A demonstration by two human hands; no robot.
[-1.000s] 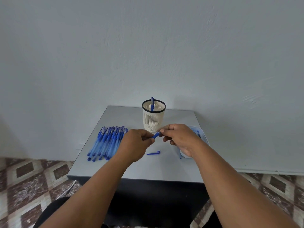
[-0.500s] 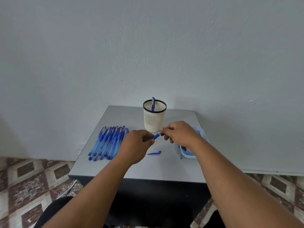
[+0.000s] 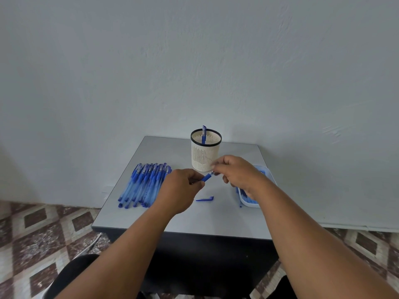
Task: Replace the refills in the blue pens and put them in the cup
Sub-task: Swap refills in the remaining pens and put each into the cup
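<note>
Left hand point(image 3: 181, 190) grips a blue pen point(image 3: 206, 177) above the table point(image 3: 177, 221); right hand point(image 3: 237, 173) pinches its tip. Loose cap point(image 3: 205, 199) below. Pen row point(image 3: 144, 184) left, cup point(image 3: 205, 154) behind, tray point(image 3: 262, 188) right.

A grey tabletop point(image 3: 194, 221) with a dark front edge stands against a plain pale wall point(image 3: 194, 61), its far edge touching the wall. Below it on either side lies a floor point(image 3: 38, 229) tiled in brown and cream diamond patterns. A thin white cable point(image 3: 89, 247) runs over the tiles near the tabletop's near left corner. A white skirting point(image 3: 354, 226) lines the wall's foot on the right.
</note>
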